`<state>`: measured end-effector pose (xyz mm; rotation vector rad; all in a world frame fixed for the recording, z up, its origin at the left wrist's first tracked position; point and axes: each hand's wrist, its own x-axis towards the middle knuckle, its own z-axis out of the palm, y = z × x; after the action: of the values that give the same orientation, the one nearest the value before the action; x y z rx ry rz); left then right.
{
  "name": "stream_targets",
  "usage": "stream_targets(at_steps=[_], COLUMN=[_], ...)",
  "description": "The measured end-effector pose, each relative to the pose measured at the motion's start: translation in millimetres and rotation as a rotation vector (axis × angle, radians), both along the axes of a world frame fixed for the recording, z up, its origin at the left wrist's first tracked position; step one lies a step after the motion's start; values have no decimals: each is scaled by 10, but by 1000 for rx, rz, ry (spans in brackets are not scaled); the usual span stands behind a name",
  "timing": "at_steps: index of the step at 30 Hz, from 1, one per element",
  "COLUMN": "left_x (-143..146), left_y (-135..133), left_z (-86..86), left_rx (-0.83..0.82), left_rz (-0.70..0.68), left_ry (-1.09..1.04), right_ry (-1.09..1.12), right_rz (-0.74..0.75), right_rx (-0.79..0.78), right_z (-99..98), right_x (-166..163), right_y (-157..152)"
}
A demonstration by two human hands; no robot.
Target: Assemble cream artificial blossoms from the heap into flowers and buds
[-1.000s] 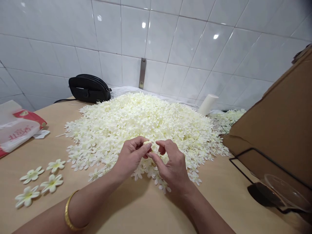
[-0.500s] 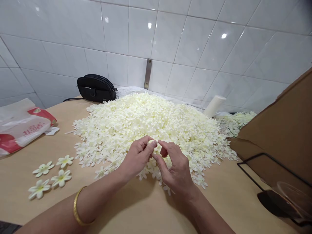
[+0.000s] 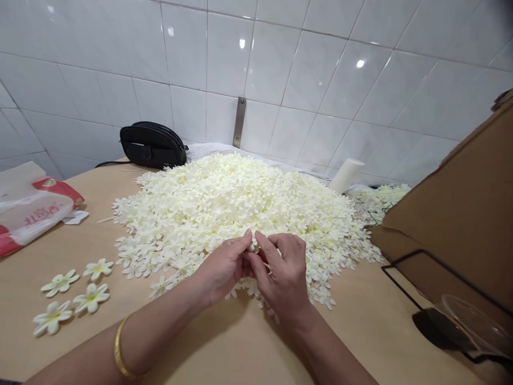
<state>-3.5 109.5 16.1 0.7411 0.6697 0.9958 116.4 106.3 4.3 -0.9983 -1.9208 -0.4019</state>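
Over the front of a large heap of white artificial flowers [image 3: 240, 198], my two hands meet with fingertips together. My left hand [image 3: 228, 264] is closed, thumb and finger pinching an artificial flower [image 3: 252, 247] of which only a small pale bit shows. My right hand [image 3: 284, 270] is also closed, its thumb and forefinger at the same flower from the other side. Most of that flower is hidden by the fingers. A gold bangle [image 3: 120, 347] circles my left forearm. Several single flowers with yellow centres, one of them a open bloom [image 3: 92, 298], lie apart at the left.
A black bag [image 3: 152, 145] stands behind the heap at the left. A red and white plastic package [image 3: 36, 206] lies at the far left. At the right are a white roll [image 3: 347, 175], a cardboard box [image 3: 452, 214] and dark glasses [image 3: 436, 327]. A tiled wall [image 3: 320, 75] rises behind.
Both hands have drawn closer together, and the right fingers have closed in on the left fingertips. The whole view has shifted slightly, so the surroundings sit a little further left.
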Motion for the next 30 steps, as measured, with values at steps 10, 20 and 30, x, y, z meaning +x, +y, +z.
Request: stream_targets(at_steps=[10, 20, 30], left_x=[-44, -107, -114], left_y=[17, 77, 63], left_z=[69, -31, -19], left_rx=[-114, 2, 97], left_rz=[-74, 28, 8], left_ry=[-18, -54, 61], right_ry=[195, 217, 426], right_rz=[23, 236, 321], right_rx=[-68, -162, -452], right_z=[-1, 43, 105], right_x=[73, 77, 115], right_y=[55, 21, -10])
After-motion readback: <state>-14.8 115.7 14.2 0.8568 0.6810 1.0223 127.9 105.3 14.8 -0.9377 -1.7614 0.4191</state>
